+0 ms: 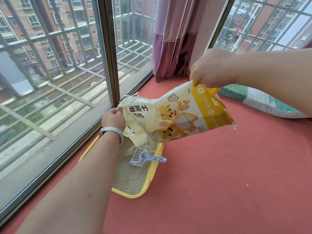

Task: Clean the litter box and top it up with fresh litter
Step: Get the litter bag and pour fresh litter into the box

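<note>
both hands grip a cream-and-yellow litter bag [177, 119] printed with cartoon tigers and upside-down chinese characters, tipped over the yellow plastic litter box [152, 176]: left hand [113, 119] clenching its open mouth, right hand [209, 68] pinching the bottom corner above it.

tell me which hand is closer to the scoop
Left. The left hand holds the bag's low end just above the scoop; the right hand grips the raised end.

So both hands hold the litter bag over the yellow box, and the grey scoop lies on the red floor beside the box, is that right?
Not quite. In the head view the scoop lies inside the box, on the litter, its handle resting on the rim. The left hand and right hand do hold the bag over it.
</note>
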### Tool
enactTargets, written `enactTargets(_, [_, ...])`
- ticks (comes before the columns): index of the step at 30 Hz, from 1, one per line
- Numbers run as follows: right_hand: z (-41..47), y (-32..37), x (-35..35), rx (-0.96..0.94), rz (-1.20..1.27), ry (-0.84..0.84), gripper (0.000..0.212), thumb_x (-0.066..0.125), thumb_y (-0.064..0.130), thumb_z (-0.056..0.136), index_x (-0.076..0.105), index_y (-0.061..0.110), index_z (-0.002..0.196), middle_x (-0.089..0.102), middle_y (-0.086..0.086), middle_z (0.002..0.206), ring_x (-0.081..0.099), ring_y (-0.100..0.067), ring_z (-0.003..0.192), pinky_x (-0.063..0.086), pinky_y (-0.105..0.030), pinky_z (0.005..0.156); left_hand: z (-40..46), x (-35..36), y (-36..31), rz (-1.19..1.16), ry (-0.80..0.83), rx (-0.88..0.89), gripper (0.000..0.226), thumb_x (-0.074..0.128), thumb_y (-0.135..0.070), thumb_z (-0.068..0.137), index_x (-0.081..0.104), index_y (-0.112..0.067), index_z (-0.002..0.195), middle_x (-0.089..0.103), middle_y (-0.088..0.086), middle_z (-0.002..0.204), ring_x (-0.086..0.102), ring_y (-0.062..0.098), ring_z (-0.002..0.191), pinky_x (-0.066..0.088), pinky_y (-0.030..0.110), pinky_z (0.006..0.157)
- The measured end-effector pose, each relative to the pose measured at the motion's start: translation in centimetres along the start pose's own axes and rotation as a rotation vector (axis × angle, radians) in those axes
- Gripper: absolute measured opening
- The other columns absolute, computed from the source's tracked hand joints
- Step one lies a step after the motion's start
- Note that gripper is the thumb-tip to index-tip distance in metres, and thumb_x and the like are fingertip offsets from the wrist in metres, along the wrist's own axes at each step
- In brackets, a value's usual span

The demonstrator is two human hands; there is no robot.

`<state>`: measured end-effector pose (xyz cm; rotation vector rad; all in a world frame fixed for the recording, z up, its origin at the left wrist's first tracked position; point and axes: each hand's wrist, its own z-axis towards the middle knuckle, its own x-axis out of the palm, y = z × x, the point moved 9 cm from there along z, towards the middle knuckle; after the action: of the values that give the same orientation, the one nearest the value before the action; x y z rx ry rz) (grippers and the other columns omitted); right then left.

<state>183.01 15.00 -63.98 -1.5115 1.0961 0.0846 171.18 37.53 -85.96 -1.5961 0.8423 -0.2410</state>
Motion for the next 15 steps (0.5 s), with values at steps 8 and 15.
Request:
enactTargets(8, [0.1, -1.2, -1.2, 0.019, 0.001, -0.025, 0.037, 0.048, 0.018, 0.091, 0.037, 0.025, 0.057, 0.042, 0.009, 0.067, 0.04, -0.013, 0.059, 0.042, -0.027, 0.057, 0.0, 0.2, 0.1, -0.063, 0.003, -0.012, 0.036, 0.053, -0.036, 0.097, 0.061, -0.023, 0.064, 0.064, 0.003, 0.082, 0.057, 0.024, 0.075, 0.051, 0.038, 0.081])
enactTargets(15, [0.3, -2.1, -1.5, 0.027, 0.025, -0.052, 0.042, 0.05, 0.024, 0.093, 0.033, 0.028, 0.055, 0.042, 0.011, 0.066, 0.049, -0.021, 0.069, 0.037, -0.027, 0.056, 0.2, 0.6, -0.2, -0.221, -0.008, -0.038, 0.019, 0.058, -0.036, 0.095, 0.064, -0.03, 0.078, 0.068, -0.001, 0.088, 0.062, 0.02, 0.088, 0.043, 0.028, 0.078])
